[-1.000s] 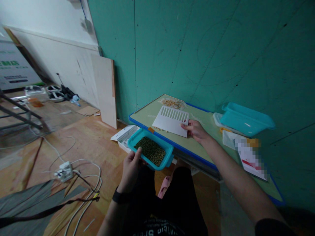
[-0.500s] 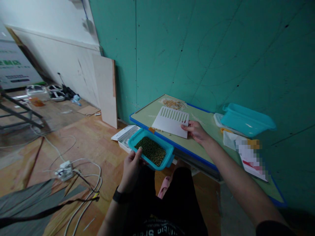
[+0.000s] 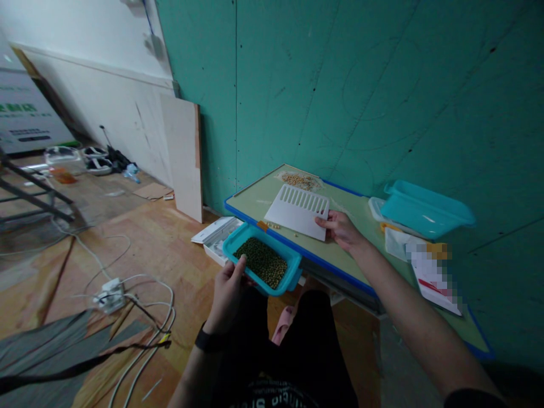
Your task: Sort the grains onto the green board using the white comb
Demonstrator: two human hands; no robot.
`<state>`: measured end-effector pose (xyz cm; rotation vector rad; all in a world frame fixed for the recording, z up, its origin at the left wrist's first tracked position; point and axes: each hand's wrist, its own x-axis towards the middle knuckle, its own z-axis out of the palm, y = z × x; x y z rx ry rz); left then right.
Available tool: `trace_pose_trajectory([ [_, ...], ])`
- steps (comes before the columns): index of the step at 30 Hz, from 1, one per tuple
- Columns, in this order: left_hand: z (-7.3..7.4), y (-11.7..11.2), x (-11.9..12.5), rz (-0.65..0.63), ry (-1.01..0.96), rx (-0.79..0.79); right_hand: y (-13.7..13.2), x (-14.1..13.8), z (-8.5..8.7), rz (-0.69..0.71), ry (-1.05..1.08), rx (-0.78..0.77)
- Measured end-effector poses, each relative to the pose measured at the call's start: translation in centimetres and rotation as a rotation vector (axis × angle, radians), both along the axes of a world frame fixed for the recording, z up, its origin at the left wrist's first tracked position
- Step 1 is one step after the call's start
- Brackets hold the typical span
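My left hand [image 3: 227, 292] grips the near rim of a teal plastic tub [image 3: 289, 277] full of green beans [image 3: 261, 263], held just below the front edge of a small table [image 3: 250, 199]. My right hand [image 3: 341, 228] pinches the right corner of a white slotted scraper [image 3: 297, 211] that rests on the tabletop. A few loose beans lie on the table between the scraper and the blue edge. A pile of yellow beans [image 3: 298, 180] lies at the table's far corner.
A teal tub [image 3: 425, 207] on a white lid, papers [image 3: 433, 272] and an orange item sit on the right of the table. A white box [image 3: 215, 235] lies on the floor under the tub. A power strip [image 3: 110, 294] and cables lie at left. A board [image 3: 182, 156] leans on the wall.
The scraper and my right hand have shifted slightly right along the table. The tub in my left hand stays in place.
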<state>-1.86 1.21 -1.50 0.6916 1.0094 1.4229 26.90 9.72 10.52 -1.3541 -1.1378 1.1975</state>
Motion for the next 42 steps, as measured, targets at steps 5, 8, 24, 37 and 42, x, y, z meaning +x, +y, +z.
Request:
trace_pose_trajectory([
  [5,0.4,0.0,0.0,-0.007,0.014,-0.025,-2.2,1.8,0.0,-0.139,-0.069,0.076],
  [8,0.7,-0.1,0.1,-0.001,0.004,-0.028,-5.2,2.7,-0.3,-0.243,-0.158,0.131],
  [24,1.0,0.2,0.3,0.011,0.01,0.001,-11.9,-2.6,-1.8,-0.285,-0.347,0.283],
  [37,1.5,0.3,0.1,0.008,-0.002,-0.005,-10.3,-2.8,-2.2,-0.299,-0.407,0.366],
  [42,1.5,0.5,0.0,0.011,-0.021,0.012,-10.5,-3.2,-2.3,-0.259,-0.393,0.373],
])
